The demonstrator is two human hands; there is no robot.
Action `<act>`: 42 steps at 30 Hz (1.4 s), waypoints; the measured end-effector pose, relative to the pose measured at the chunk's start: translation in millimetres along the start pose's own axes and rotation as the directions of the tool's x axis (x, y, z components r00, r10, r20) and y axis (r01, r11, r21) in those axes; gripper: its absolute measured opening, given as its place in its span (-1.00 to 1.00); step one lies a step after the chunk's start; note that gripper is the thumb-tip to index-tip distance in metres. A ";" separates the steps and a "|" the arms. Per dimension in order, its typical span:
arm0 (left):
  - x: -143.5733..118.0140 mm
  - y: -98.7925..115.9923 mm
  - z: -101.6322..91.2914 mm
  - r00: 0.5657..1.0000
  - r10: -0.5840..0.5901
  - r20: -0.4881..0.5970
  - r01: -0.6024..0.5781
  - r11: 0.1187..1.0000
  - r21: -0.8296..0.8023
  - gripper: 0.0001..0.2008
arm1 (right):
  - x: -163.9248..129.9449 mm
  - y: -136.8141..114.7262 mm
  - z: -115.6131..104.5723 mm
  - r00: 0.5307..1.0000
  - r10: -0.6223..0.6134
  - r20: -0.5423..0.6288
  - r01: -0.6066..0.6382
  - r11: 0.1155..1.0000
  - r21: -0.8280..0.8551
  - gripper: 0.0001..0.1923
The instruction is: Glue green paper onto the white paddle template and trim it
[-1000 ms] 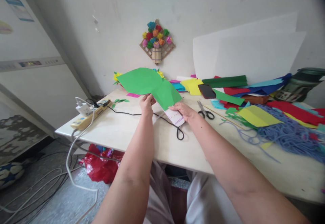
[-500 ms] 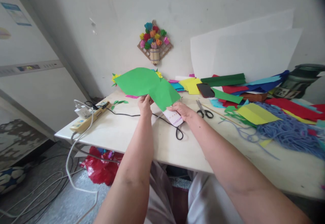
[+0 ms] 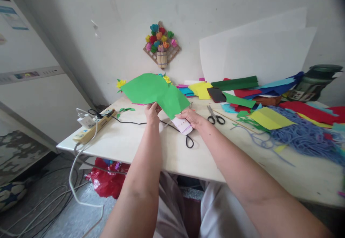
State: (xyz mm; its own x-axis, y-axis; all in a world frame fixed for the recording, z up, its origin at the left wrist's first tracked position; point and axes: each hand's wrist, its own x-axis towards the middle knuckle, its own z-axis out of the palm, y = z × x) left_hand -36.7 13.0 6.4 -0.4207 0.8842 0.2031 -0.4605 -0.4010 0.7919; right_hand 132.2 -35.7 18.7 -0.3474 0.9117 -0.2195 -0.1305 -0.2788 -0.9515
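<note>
Both hands grasp the green paper sheet [image 3: 155, 91] above the far-left part of the tabletop [image 3: 151, 151]: our left hand [image 3: 152, 111] pinches its lower edge, our right hand [image 3: 192, 117] holds its lower right corner against a white lined slip [image 3: 183, 126]. To shape it well, we judge the sheet should be kept taut between both grips and lifted clear of the black cable [image 3: 185, 140]. Scissors [image 3: 215, 115] lie just right of our right hand.
</note>
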 end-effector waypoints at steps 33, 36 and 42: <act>-26.5 -2.7 14.6 0.815 -0.315 0.486 0.221 0.945 0.242 -0.73 | 15.8 6.4 -4.3 0.956 -0.212 -0.205 0.255 0.942 0.217 -0.89; -27.4 -2.0 14.4 0.780 -0.335 0.529 0.231 0.939 0.254 -0.71 | 14.9 6.1 -4.1 0.949 -0.215 -0.231 0.263 0.943 0.204 -0.88; -27.4 -8.4 12.4 0.790 -0.363 0.495 0.240 0.925 0.295 -0.74 | 13.1 5.6 -2.4 0.946 -0.223 -0.234 0.273 0.938 0.211 -0.86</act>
State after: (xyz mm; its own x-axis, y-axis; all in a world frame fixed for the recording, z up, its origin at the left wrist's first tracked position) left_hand -11.6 -4.8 1.4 0.2217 0.9622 0.1579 -0.2968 -0.0876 0.9509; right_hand 129.1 -24.6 10.0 -0.0824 0.9955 -0.0463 -0.4136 -0.0765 -0.9073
